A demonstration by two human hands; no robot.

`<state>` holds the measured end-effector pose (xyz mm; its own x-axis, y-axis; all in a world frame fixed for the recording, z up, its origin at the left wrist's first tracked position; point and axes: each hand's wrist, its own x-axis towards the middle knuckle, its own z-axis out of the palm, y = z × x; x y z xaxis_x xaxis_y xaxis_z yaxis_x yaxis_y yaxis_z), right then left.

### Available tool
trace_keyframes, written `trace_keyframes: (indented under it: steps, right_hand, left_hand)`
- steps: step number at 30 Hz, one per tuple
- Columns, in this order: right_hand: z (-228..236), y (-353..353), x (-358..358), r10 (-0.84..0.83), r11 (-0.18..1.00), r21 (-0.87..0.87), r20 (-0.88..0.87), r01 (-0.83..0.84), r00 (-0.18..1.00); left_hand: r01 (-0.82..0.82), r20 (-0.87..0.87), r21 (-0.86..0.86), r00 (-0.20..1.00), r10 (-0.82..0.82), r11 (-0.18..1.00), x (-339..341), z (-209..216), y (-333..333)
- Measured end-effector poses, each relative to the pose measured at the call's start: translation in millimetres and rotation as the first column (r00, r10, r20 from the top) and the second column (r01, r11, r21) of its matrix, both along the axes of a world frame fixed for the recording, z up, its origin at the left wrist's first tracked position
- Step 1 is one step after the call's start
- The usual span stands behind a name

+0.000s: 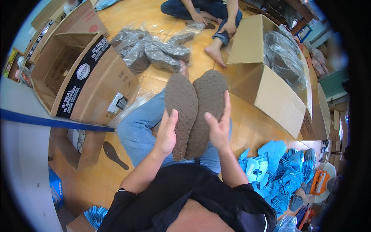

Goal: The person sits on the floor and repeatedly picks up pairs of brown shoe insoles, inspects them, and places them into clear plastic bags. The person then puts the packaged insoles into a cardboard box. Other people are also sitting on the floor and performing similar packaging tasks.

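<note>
I sit on the floor and hold a pair of brown shoe soles side by side above my lap, their patterned faces toward me. My left hand (167, 135) grips the left sole (181, 104) by its outer edge, thumb on the face and the other fingers hidden behind. The right sole (208, 96) is in my right hand (220, 129), thumb on the face and a finger along the outer edge. The soles touch along their inner edges. Beyond them, several bagged grey-brown soles (154, 50) lie heaped in clear plastic.
A tall open cardboard box (96, 83) with black tape stands at left. Another open carton (278, 104) at right holds plastic-wrapped items. A single dark sole (114, 154) lies on the floor. Blue cut pieces (278, 174) pile at lower right. A barefoot person (216, 23) sits opposite; another is far right.
</note>
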<state>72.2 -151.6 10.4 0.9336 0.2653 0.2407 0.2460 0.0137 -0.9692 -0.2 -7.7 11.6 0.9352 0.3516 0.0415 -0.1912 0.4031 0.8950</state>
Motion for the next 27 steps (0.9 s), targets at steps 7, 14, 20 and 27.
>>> trace_keyframes:
  steps: [7,14,20,27]
  right_hand:
    - [5,12,-24,0.022,0.981,-0.192,0.207,0.018,0.978]
    - [35,-5,-1,0.305,0.918,-0.36,0.38,-0.164,0.873]
    - [40,1,19,0.452,0.884,-0.063,-0.138,-0.463,0.882]
    - [45,4,17,0.576,0.817,0.054,-0.055,-0.574,0.815]
  left_hand:
    - [0.217,-0.016,-0.476,0.967,-0.255,0.852,-1,-10,-5]
    - [0.434,0.159,-0.64,0.882,-0.443,0.634,-14,-28,9]
    - [0.567,0.131,-0.623,0.755,-0.642,0.54,-22,-35,5]
    - [0.481,0.088,-0.613,0.83,-0.551,0.627,-20,-29,7]
